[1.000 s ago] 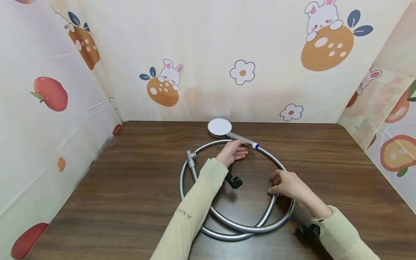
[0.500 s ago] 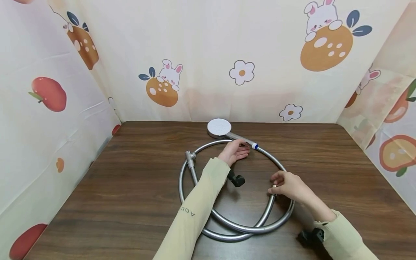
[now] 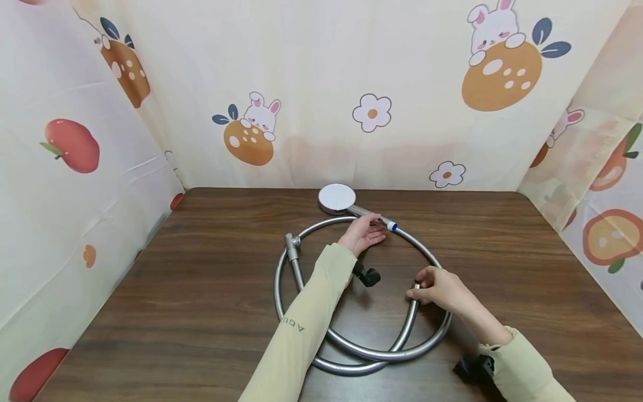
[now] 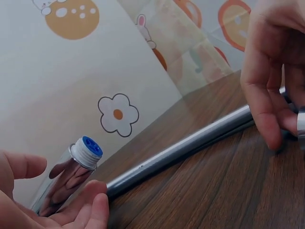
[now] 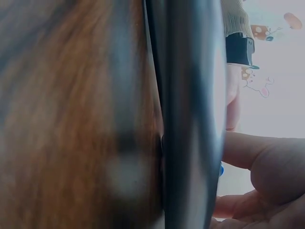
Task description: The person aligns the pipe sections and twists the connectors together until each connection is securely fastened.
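Just right of centre frame, a person's left hand (image 3: 363,234), fingers loosely extended, lies at the handle (image 3: 359,210) of a white-faced shower head (image 3: 337,197), while the right hand (image 3: 438,288), farther right and lower, pinches 1 end of a silver hose (image 3: 394,355) looped across the wooden table (image 3: 191,312) at lower centre.

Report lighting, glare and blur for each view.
Head: bright, mostly sharp, with highlights along the metal hose and a pale sheen on the near part of the table; left wrist: dimmer, dark reflections on the chrome shower handle; right wrist: the hose looms close and badly blurred, the wood is soft, and the curtain at right looks washed out.
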Available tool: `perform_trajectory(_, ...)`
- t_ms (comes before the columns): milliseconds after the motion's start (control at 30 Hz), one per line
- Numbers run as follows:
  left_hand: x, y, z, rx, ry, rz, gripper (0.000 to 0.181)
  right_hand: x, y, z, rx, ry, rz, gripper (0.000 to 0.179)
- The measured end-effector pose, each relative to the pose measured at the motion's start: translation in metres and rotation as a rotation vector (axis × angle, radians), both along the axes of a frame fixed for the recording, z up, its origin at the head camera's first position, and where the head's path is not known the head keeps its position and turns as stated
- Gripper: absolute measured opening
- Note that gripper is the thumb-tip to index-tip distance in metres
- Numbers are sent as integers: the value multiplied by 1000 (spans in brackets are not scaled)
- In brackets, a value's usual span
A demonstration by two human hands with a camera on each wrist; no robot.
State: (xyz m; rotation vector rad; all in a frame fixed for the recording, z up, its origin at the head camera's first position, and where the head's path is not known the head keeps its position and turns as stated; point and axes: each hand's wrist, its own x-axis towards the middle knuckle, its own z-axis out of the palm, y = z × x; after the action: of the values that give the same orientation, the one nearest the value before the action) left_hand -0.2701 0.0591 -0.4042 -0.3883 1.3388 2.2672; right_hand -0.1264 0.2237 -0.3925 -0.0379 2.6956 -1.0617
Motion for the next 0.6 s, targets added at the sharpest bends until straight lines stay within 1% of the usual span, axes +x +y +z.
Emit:
perform_trajectory(133, -1, 0, 0, 39, -12, 0, 18, 1, -3, 1, 78, 29, 5, 55)
perform_trajectory(233, -1, 0, 1, 68, -24, 14, 17, 2, -5, 1, 128, 61, 23, 57)
perform_trajectory(333, 0, 2, 2, 76, -35, 39, 16, 3, -7, 2, 122, 70, 37, 54)
perform_trajectory(433, -5, 6, -5, 88, -31, 60, 15, 3, -8, 3, 113, 72, 52, 52)
perform_trajectory(467, -15, 8, -18, 98, -17, 54, 17, 3, -8, 4, 109, 73, 54, 52)
perform_trajectory(533, -30, 11, -36, 126, -19, 56, 19, 3, -9, 6, 105, 77, 60, 51)
perform_trajectory(567, -39, 13, -49, 140, -19, 63, 22, 3, -9, 6, 103, 80, 62, 52)
perform_trajectory(600, -45, 15, -55, 143, -28, 69, 24, 2, -9, 7, 100, 82, 63, 51)
